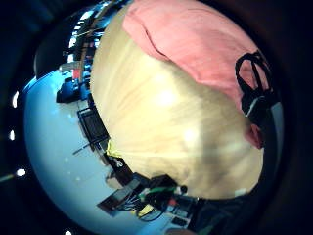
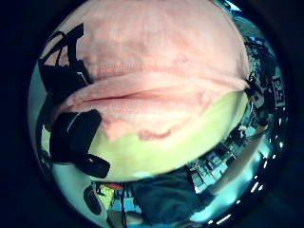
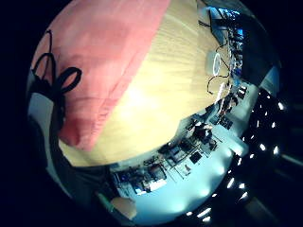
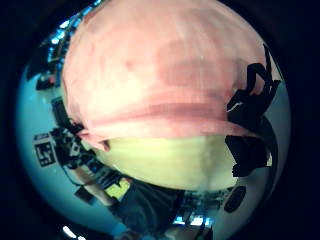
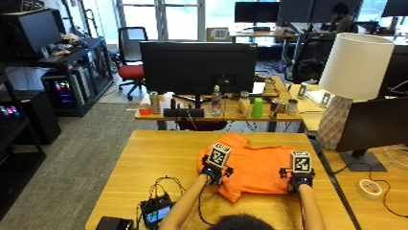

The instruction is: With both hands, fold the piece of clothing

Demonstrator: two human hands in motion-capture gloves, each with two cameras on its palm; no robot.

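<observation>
An orange garment (image 5: pixel 255 167) lies spread on the wooden table (image 5: pixel 159 158), right of centre. My left hand (image 5: pixel 213 173) is at its left edge and my right hand (image 5: pixel 298 179) at its right near edge. In the left thumb side palm view the cloth (image 2: pixel 156 61) shows a doubled, rumpled near edge, and black fingers (image 2: pixel 76 133) curl at that edge. In the right thumb side palm view the cloth (image 4: pixel 160 70) ends in a straight folded edge beside curled fingers (image 4: pixel 247 150). Both hands appear to grip the garment's edge.
A black device with cables (image 5: pixel 156 211) sits at the table's near left. Behind the table stands a desk with a monitor (image 5: pixel 198 67) and several bottles. To the right are a white lamp (image 5: pixel 350 72) and a tape roll (image 5: pixel 368 188).
</observation>
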